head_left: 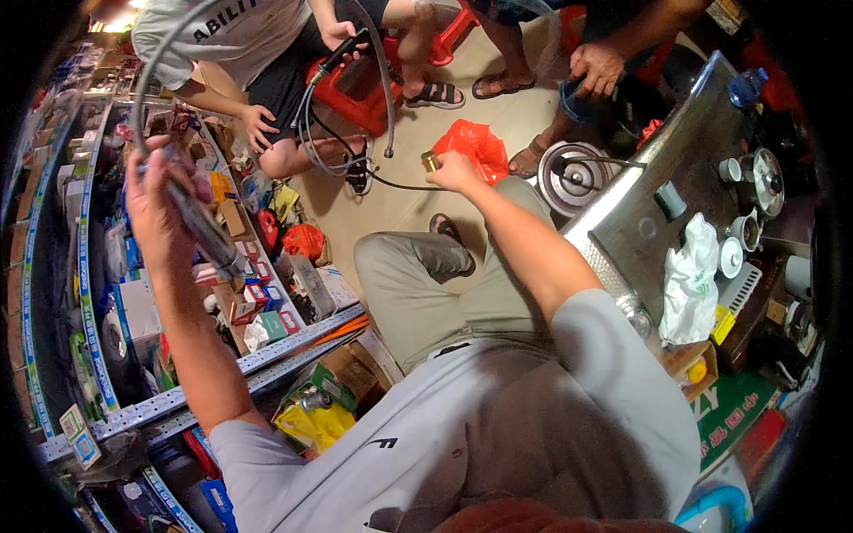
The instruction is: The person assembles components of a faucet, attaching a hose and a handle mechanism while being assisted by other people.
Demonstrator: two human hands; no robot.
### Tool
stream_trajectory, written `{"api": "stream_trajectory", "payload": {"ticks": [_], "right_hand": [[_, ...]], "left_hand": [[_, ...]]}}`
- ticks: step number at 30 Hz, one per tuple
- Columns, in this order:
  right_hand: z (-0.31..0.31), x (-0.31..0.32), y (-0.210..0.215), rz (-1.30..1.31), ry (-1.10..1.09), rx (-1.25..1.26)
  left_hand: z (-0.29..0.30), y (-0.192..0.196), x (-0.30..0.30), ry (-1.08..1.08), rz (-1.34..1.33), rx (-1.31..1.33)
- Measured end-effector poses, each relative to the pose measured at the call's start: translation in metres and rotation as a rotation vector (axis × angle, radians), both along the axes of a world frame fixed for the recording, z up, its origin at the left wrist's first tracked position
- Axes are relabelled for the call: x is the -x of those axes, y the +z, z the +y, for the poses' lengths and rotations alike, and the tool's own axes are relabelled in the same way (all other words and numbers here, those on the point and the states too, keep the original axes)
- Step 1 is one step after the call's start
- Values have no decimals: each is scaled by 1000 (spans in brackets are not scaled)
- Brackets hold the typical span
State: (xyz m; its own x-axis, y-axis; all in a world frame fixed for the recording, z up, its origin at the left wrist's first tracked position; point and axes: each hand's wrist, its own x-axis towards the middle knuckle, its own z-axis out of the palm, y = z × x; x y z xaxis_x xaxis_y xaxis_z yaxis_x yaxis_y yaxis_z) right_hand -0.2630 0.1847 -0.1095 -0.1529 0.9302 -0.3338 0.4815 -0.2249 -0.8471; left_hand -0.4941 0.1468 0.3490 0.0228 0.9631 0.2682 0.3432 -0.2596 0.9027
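My left hand is raised at the left with its fingers wrapped round a grey metallic tube-shaped piece, blurred by motion. From the top of that hand a grey flexible hose rises and arcs toward the upper edge. My right hand reaches out over my knees, pinching a small brass-coloured fitting between the fingertips. Just beyond that hand lies a crumpled red plastic bag. A hose end hangs down near the middle, apart from my right hand.
A seated person's hand holds a black handle with thin hoses. Another person's hands rest at upper right. Shelves of boxed goods line the left. A metal-topped table on the right carries cups and a white bag.
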Motion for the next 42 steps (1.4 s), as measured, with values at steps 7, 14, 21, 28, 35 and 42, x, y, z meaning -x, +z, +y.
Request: {"api": "stream_trajectory", "payload": {"ticks": [7,14,21,28,35,42], "right_hand": [[28,33,-13,124,-106,-3],[63,21,-20,392,-303,-25],[69,-2,-32,352,-415,-43],[71,-1,-42,443,-394,26],[65,-4,-64,615,-372,96],[60,-2,-52,826,-368,111]], "left_hand": [[-28,52,-3,-77,73,-39],[-34,50,-11,-58,153,-54],[-38,49,-21,-102,99,-27],[-39,50,-19,-226,98,-7],[-40,46,-17,-141,111,-24],[-43,48,-20,-141,102,-43]]}}
